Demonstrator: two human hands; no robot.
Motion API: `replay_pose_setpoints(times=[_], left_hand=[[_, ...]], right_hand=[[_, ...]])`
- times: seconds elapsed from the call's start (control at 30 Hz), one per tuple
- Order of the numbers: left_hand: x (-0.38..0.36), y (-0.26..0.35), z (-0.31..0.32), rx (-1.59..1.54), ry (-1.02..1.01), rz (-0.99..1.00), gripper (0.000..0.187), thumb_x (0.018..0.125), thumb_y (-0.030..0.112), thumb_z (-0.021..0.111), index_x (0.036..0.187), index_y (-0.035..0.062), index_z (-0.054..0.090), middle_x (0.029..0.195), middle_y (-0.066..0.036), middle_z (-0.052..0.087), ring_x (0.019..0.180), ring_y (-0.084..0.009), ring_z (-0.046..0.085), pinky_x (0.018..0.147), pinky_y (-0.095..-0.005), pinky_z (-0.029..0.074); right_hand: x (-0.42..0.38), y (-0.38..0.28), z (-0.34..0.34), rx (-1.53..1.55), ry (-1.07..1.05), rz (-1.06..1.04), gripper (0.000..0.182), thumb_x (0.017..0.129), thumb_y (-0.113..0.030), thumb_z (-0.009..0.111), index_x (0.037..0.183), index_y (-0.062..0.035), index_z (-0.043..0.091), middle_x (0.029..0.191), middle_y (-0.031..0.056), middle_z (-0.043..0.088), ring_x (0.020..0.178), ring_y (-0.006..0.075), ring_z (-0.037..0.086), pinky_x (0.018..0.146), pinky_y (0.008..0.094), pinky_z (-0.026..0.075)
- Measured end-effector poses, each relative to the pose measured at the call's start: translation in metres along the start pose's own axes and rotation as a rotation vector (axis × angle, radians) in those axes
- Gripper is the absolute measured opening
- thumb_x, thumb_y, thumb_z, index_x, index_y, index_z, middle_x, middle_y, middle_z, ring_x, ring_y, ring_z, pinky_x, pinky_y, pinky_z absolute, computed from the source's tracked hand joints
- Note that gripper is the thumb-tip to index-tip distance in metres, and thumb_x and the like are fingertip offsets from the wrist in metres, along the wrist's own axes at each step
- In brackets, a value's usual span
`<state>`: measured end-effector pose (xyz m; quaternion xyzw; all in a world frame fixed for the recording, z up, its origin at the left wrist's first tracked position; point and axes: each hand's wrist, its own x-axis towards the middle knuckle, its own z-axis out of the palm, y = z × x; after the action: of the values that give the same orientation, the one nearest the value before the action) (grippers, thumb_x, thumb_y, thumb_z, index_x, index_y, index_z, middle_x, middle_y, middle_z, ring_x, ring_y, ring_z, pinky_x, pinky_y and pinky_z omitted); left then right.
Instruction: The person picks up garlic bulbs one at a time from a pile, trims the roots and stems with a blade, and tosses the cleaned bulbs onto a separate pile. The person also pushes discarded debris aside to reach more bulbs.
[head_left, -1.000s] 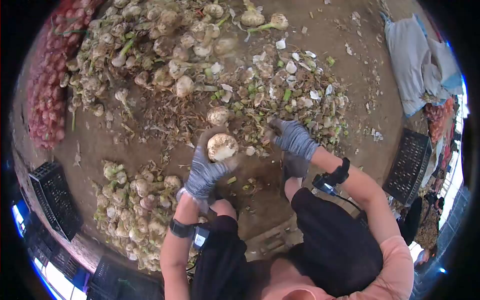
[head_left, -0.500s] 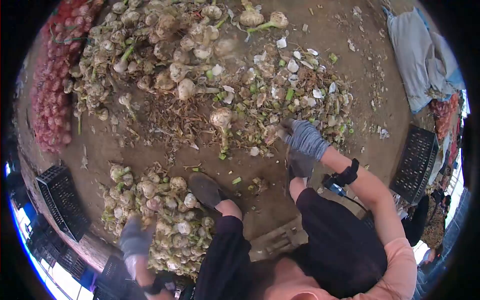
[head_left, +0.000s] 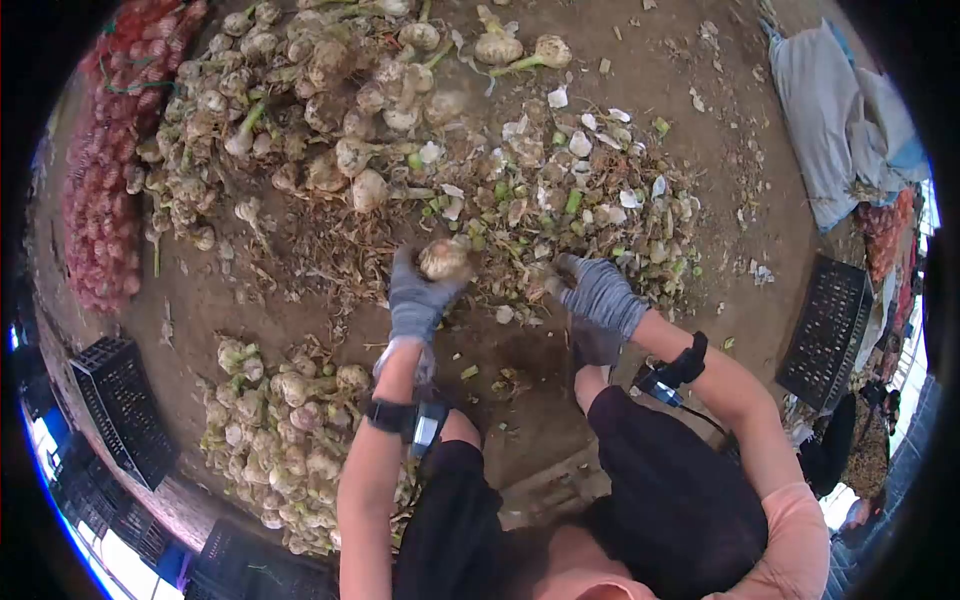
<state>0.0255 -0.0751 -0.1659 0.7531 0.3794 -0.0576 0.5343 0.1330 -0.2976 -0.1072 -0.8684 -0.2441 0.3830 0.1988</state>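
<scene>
My left hand (head_left: 419, 300), in a grey glove, is closed on a garlic bulb (head_left: 444, 259) above the littered ground; its stem is hidden by the hand. To the right, my right hand (head_left: 604, 296), also gloved in grey, has its fingers curled together near the edge of the trimmings (head_left: 600, 205). What it grips is hidden. A large heap of untrimmed garlic (head_left: 310, 80) with roots and stems lies ahead at the upper left. Beside my left leg is a second pile of garlic bulbs (head_left: 290, 430), with short stems.
Red mesh sacks of garlic (head_left: 105, 200) line the far left. Black plastic crates stand at left (head_left: 125, 410) and right (head_left: 826, 330). A grey-white sack (head_left: 840, 110) lies at the upper right. My shoes are on the ground between the piles.
My left hand has moved from the pile by my left leg up to the garlic bulb lying ahead and taken hold of it. The right hand has barely moved.
</scene>
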Motion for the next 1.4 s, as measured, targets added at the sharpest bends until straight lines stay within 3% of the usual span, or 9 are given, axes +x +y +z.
replay_pose_setpoints(times=[0.2, 0.37, 0.5, 0.57, 0.77, 0.8, 0.83, 1.27, 1.4], left_hand=[[-0.043, 0.016, -0.010, -0.805, -0.105, 0.120, 0.077, 0.057, -0.003, 0.076, 0.120, 0.0100, 0.033, 0.109, -0.008, 0.049, 0.095, -0.0192, 0.054, 0.081, -0.0309, 0.050], [-0.049, 0.031, -0.010, -0.420, -0.223, 0.286, 0.069, 0.070, 0.009, 0.072, 0.125, 0.0072, 0.030, 0.116, -0.011, 0.047, 0.105, -0.0196, 0.050, 0.089, -0.0343, 0.046], [-0.041, -0.072, 0.027, -1.539, -0.448, -0.308, 0.061, 0.087, 0.020, 0.054, 0.135, 0.0105, 0.018, 0.117, -0.014, 0.048, 0.107, -0.0183, 0.051, 0.085, -0.0308, 0.048], [-0.058, 0.003, -0.009, -0.273, -0.420, 0.259, 0.062, 0.087, 0.021, 0.054, 0.135, 0.0083, 0.017, 0.117, -0.015, 0.049, 0.107, -0.0182, 0.051, 0.085, -0.0321, 0.048], [-0.073, 0.058, -0.021, -0.287, -0.344, -0.082, 0.067, 0.072, 0.025, 0.072, 0.122, 0.0014, 0.034, 0.108, -0.012, 0.055, 0.093, -0.0222, 0.057, 0.083, -0.0367, 0.047], [-0.073, 0.041, -0.012, -1.118, -0.379, -0.255, 0.057, 0.073, 0.018, 0.071, 0.118, 0.0024, 0.039, 0.107, -0.011, 0.055, 0.094, -0.0217, 0.056, 0.081, -0.0339, 0.048], [-0.072, 0.040, -0.017, -1.114, -0.379, -0.242, 0.057, 0.073, 0.018, 0.071, 0.118, 0.0024, 0.039, 0.107, -0.011, 0.055, 0.094, -0.0217, 0.056, 0.081, -0.0339, 0.048], [-0.062, 0.060, -0.026, 0.569, -0.514, 0.673, 0.027, 0.069, 0.032, 0.067, 0.082, 0.0097, 0.060, 0.088, -0.010, 0.060, 0.076, -0.0317, 0.057, 0.061, -0.0421, 0.047], [-0.059, 0.057, -0.027, 0.539, -0.349, 0.918, 0.023, 0.065, 0.026, 0.067, 0.080, 0.0106, 0.060, 0.090, -0.007, 0.060, 0.074, -0.0302, 0.057, 0.060, -0.0400, 0.047]], right_hand=[[0.002, -0.029, -0.012, -0.136, -0.107, -0.039, 0.039, 0.079, -0.032, 0.055, 0.107, -0.0051, 0.055, 0.083, 0.0191, 0.062, 0.076, 0.0344, 0.060, 0.066, 0.0431, 0.048], [0.002, -0.072, -0.013, -0.306, -0.012, -0.308, 0.035, 0.073, -0.023, 0.061, 0.103, -0.0064, 0.056, 0.072, 0.0158, 0.061, 0.068, 0.0323, 0.061, 0.058, 0.0410, 0.048], [0.000, -0.091, -0.021, -0.402, 0.034, -0.353, 0.028, 0.073, -0.016, 0.055, 0.098, -0.0045, 0.055, 0.071, 0.0146, 0.060, 0.066, 0.0298, 0.061, 0.057, 0.0404, 0.048], [0.001, -0.083, -0.018, -0.394, 0.009, -0.337, 0.026, 0.073, -0.015, 0.054, 0.097, -0.0048, 0.056, 0.071, 0.0148, 0.060, 0.066, 0.0295, 0.061, 0.057, 0.0404, 0.048], [0.008, -0.039, -0.002, -0.324, 0.125, -0.422, 0.017, 0.076, -0.014, 0.051, 0.089, -0.0046, 0.054, 0.066, 0.0127, 0.060, 0.062, 0.0284, 0.061, 0.050, 0.0405, 0.047], [0.012, -0.010, -0.004, -0.359, 0.097, -0.303, 0.018, 0.075, -0.015, 0.052, 0.090, -0.0045, 0.054, 0.068, 0.0136, 0.060, 0.063, 0.0302, 0.061, 0.051, 0.0413, 0.047], [0.014, 0.010, -0.010, -0.396, 0.072, -0.188, 0.019, 0.075, -0.015, 0.053, 0.091, -0.0045, 0.054, 0.070, 0.0146, 0.061, 0.064, 0.0319, 0.061, 0.053, 0.0421, 0.047], [0.023, -0.051, -0.011, -0.026, -0.029, -0.134, 0.039, 0.080, -0.034, 0.054, 0.104, -0.0037, 0.056, 0.075, 0.0192, 0.062, 0.073, 0.0368, 0.060, 0.066, 0.0401, 0.048], [0.037, -0.022, -0.014, -0.056, -0.143, -0.064, 0.035, 0.082, -0.033, 0.051, 0.101, -0.0038, 0.056, 0.084, 0.0225, 0.061, 0.082, 0.0384, 0.059, 0.072, 0.0452, 0.046]])
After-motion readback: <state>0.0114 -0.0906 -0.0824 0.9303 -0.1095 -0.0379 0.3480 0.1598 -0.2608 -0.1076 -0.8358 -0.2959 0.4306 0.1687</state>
